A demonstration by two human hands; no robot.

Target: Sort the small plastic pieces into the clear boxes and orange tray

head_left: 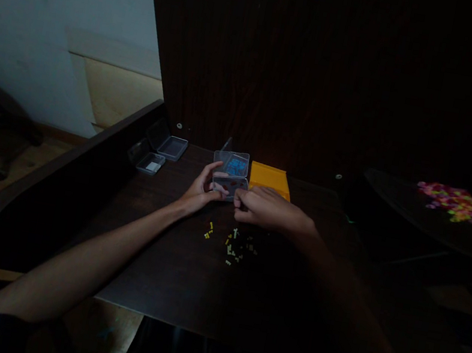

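My left hand (202, 190) grips the left side of a small clear plastic box (231, 185), thumb at the front and fingers at the far side. A few reddish bits show inside it. Directly behind stands another clear box (227, 156) with blue pieces (236, 167) in it, its lid raised. At the right front corner of the held box is my right hand (269, 208), its fingers curled into a pinch. Whatever lies between those fingertips is hidden. Closer to me, pale small pieces (232, 251) and yellow ones (208, 233) lie scattered on the dark tabletop (164, 273).
A yellow-orange tray (269, 176) sits behind my right hand. Two open clear boxes, one larger (173, 148) and one smaller (151, 163), stand at the back left beside the raised side panel (76, 173). Colourful flowers (461, 205) are off to the right. Lighting is dim.
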